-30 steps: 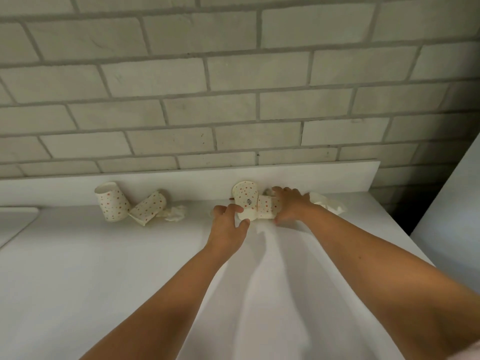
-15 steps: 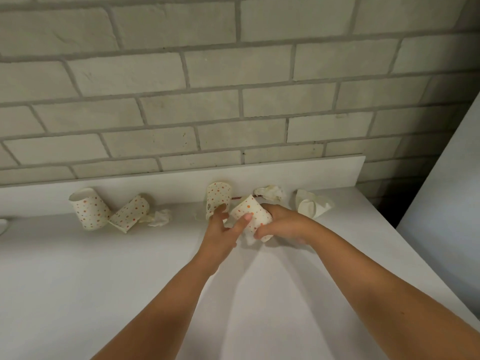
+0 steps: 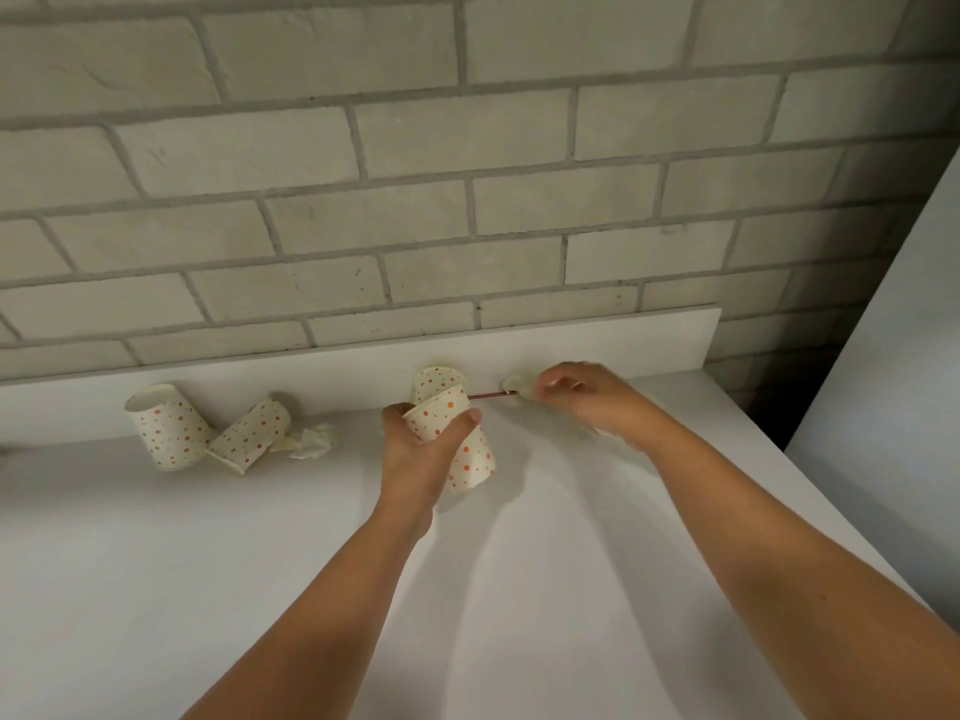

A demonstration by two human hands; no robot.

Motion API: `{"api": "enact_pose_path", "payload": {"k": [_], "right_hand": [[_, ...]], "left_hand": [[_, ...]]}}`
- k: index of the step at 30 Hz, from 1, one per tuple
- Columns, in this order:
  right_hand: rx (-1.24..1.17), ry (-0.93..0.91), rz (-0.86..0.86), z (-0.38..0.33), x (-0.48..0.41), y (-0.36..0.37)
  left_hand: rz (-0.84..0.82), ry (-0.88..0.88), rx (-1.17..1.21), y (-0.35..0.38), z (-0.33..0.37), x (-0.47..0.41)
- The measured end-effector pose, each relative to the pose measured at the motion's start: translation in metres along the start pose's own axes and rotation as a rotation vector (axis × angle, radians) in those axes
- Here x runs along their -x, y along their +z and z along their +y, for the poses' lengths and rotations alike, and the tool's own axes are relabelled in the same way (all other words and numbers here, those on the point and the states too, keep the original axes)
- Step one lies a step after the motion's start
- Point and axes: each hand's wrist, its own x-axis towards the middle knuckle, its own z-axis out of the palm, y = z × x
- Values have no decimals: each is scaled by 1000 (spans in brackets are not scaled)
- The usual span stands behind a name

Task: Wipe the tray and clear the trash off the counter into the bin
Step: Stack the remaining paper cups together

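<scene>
Against the low white backsplash (image 3: 623, 345) at the rear of the white surface (image 3: 156, 563) lies the trash. The left hand (image 3: 421, 454) grips a dotted paper cup (image 3: 470, 459), thumb and fingers curled round its upper part; the cup is tilted, with its open end toward the wall. Whether its lower end touches the surface cannot be told. Just behind it a second cup (image 3: 439, 379) stands against the backsplash. A thin reddish stick (image 3: 488, 394) runs from that cup toward the right hand (image 3: 587, 402).

The right hand is blurred, its fingers curled over a crumpled napkin (image 3: 519, 384) at the foot of the backsplash; whether it has hold of the napkin cannot be told.

Well to the left, a third cup (image 3: 166, 428) stands leaning, and a fourth cup (image 3: 249, 433) lies tilted against it, the two touching. A crumpled tissue (image 3: 311, 441) sits just beside the fourth cup, on its right.

The only marking to be made out on the cups is a print of small orange and red dots. A pale brick wall (image 3: 467, 200) rises behind, and a white panel (image 3: 909, 356) stands at the right.
</scene>
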Motion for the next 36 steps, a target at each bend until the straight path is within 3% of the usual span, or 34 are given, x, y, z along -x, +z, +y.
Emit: {"api": "enact_pose_path", "payload": {"k": [2, 3, 7, 11, 15, 19, 22, 27, 30, 36], "right_hand": [[253, 147, 296, 18, -21, -11], [337, 245, 340, 28, -26, -15], [399, 504, 163, 53, -37, -21], [389, 448, 43, 45, -34, -23], [441, 472, -31, 42, -21, -17], [323, 352, -128, 38, -9, -10], [99, 197, -131, 29, -3, -8], [-448, -76, 79, -3, 3, -2], [-524, -211, 196, -21, 3, 11], [-440, -345, 316, -30, 7, 30]], "left_hand": [[-19, 31, -43, -3, -3, 1], [-33, 48, -70, -5, -5, 2], [-71, 130, -229, -9, -16, 4], [-144, 226, -403, -10, -28, 12], [-185, 242, -425, -10, -33, 21], [-234, 219, -459, -12, -36, 28], [-256, 214, -481, -15, -39, 32], [-317, 139, -431, -14, -36, 35], [-384, 78, -373, -9, -31, 39], [-434, 49, -217, -4, -24, 43]]}}
